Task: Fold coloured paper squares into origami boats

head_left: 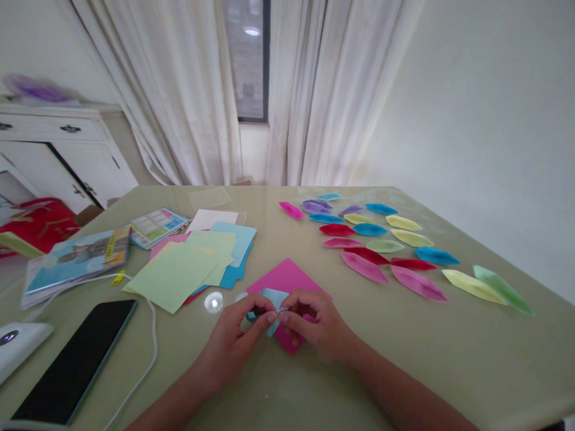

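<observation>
Between my two hands is a small piece of light blue folded paper [274, 297], partly hidden by the fingers. My left hand [239, 330] pinches its left side between thumb and forefinger. From the right, my right hand [314, 320] pinches it too, and the fingertips of both hands almost meet. Under the hands a magenta square sheet [289, 275] lies on the table, turned cornerwise. To the right, several folded paper boat-like pieces in many colours, such as a pink one [418, 283] and a yellow one [473, 286], lie in loose rows.
Loose coloured sheets [182, 268] are stacked at the left. Beyond them lie a book [78, 258] and a printed card [159, 227]. A black phone [77, 362], a white device [11, 357] and a white cable [154, 336] occupy the near left of the table [405, 351].
</observation>
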Motion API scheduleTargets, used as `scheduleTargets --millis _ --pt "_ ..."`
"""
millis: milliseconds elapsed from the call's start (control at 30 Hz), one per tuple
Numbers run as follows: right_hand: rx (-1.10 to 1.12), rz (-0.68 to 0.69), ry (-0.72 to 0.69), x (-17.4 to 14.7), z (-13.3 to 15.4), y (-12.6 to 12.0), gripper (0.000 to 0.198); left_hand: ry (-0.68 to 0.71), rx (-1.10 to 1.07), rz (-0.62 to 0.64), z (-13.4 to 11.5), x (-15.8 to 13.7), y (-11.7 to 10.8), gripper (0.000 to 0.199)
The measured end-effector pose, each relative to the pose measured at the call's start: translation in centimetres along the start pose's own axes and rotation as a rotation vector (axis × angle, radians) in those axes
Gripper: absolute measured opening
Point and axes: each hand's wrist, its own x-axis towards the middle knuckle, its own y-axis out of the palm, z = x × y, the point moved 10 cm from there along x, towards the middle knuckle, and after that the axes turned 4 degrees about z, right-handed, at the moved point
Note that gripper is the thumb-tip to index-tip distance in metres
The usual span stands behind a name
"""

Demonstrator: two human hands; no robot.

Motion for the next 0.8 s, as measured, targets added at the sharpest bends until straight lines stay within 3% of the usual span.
scheduleTargets --millis 333,800 --pt "0.083 -0.019 0.014 0.1 -0.4 0.0 0.038 -0.023 0.052 0.059 0.6 0.3 0.2 0.028" --pt "-0.21 -0.049 -0.125 0.0 1.8 -0.4 0.032 0.031 0.158 0.019 0.0 0.2 0.0 0.03"
